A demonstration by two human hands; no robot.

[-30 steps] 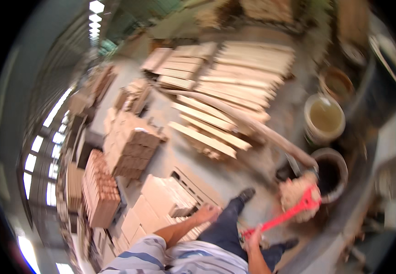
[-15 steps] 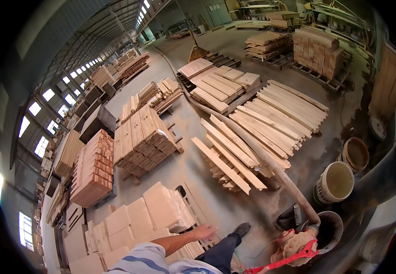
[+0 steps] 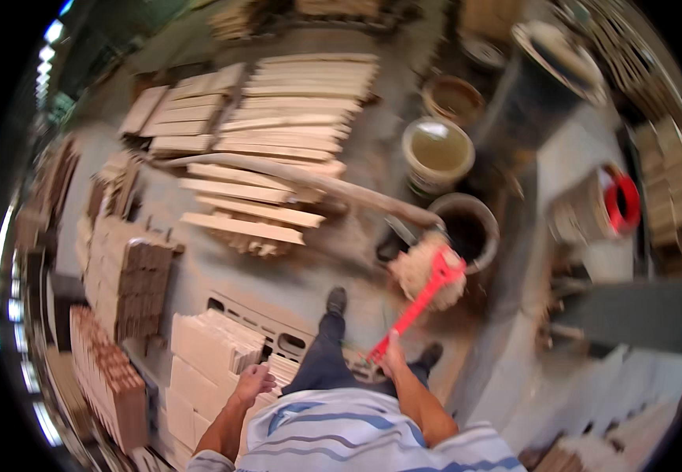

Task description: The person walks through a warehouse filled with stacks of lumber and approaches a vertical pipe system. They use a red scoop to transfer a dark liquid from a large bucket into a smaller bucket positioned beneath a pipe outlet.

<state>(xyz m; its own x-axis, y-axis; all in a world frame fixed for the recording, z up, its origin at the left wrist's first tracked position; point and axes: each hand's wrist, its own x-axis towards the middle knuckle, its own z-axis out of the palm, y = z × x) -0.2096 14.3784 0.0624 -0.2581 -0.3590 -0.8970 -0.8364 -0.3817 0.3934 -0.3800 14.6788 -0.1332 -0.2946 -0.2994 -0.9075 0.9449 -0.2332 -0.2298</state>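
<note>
My right hand (image 3: pixel 393 357) is closed around the lower part of a long red tool (image 3: pixel 413 310), which slants up and away from me. The tool's wider far end lies over a tan, lumpy bundle (image 3: pixel 426 271); I cannot tell whether the two are joined. At the left, my left hand (image 3: pixel 255 382) holds nothing, its fingers loosely bent and apart. It hangs beside a stack of pale boards (image 3: pixel 213 340), seemingly without touching it.
A thick hose (image 3: pixel 341 186) crosses the floor to a dark bucket (image 3: pixel 478 228) by the bundle. Beyond stand a pale bucket (image 3: pixel 437 153) and a brown bucket (image 3: pixel 452 101). Planks (image 3: pixel 294 106) lie stacked ahead. A bucket with a red ring (image 3: pixel 584 206) stands right.
My view has swung down and to the right, bringing my right hand and arm fully into sight. The red tool now stands more upright in the picture. Blur marks the turn.
</note>
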